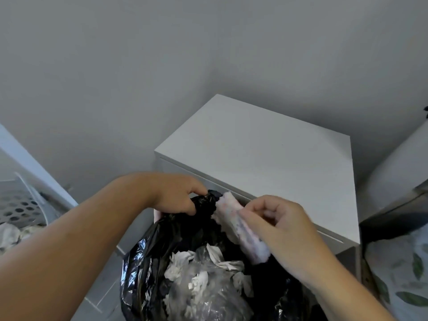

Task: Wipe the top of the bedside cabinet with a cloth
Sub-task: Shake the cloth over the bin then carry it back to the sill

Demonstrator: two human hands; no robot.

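Observation:
The white bedside cabinet stands in the room's corner, its flat top bare. In front of it gapes a black bin bag holding crumpled white paper and clear plastic. My left hand pinches the bag's far rim, bunched up near the cabinet's front edge. My right hand grips a pale pink-and-white cloth, rolled or folded, held over the bag's open mouth just below the cabinet's front edge.
Grey walls meet behind the cabinet. A perforated white laundry basket with crumpled fabric sits at the far left. A bed with leaf-patterned bedding lies at the right, close to the cabinet's side.

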